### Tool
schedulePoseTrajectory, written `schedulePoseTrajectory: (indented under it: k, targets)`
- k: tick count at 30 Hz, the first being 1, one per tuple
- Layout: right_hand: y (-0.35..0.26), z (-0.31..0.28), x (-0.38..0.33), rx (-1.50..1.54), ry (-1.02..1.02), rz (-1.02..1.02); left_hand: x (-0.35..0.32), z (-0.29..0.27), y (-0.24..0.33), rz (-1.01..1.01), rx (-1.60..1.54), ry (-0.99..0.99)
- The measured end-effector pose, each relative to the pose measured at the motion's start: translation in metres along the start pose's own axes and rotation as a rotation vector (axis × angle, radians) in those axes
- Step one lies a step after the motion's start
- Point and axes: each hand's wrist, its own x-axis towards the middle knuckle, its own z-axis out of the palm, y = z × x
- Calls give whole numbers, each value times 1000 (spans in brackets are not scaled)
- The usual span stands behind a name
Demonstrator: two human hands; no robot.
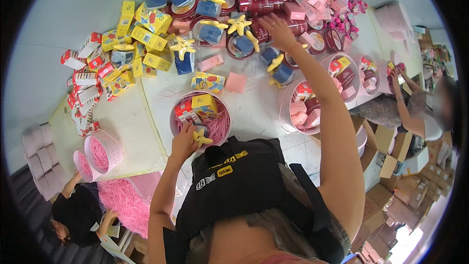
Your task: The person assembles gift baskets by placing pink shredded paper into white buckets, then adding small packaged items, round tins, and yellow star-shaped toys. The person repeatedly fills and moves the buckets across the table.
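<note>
My left hand (pixel 184 143) rests on the near rim of a round pink box (pixel 175 122) filled with pink shredded paper. It grips a blue and yellow star-shaped toy (pixel 200 136). A yellow carton (pixel 204 104) and a red-and-white carton (pixel 184 109) lie inside that box. My right hand (pixel 277 30) reaches far across the white table (pixel 132 132), fingers spread, over a heap of dark red round tins (pixel 298 26) and more star toys (pixel 239 32). It holds nothing.
Yellow cartons (pixel 146 39) and red-and-white cartons (pixel 88 76) pile at the left. Filled pink round boxes (pixel 303 107) line the right. A person (pixel 420 112) works at the far right; another (pixel 73 210) crouches lower left beside pink shred (pixel 122 200). Cardboard boxes (pixel 400 186) stand below right.
</note>
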Motion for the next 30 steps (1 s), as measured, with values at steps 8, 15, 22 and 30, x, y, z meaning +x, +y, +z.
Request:
schedulePoseTrajectory:
  k: [8, 15, 22, 30]
  targets:
    - [9, -3, 58, 0, -183, -247, 2, 20, 2, 22, 83, 49]
    - [-16, -133, -4, 932, -177, 416, 0, 7, -7, 35, 77, -32]
    - [-176, -112, -48, 1757, -1019, 433, 2, 9, -27, 144, 124, -27]
    - [-278, -61, -45, 914, -917, 267, -1, 11, -31, 142, 142, -40]
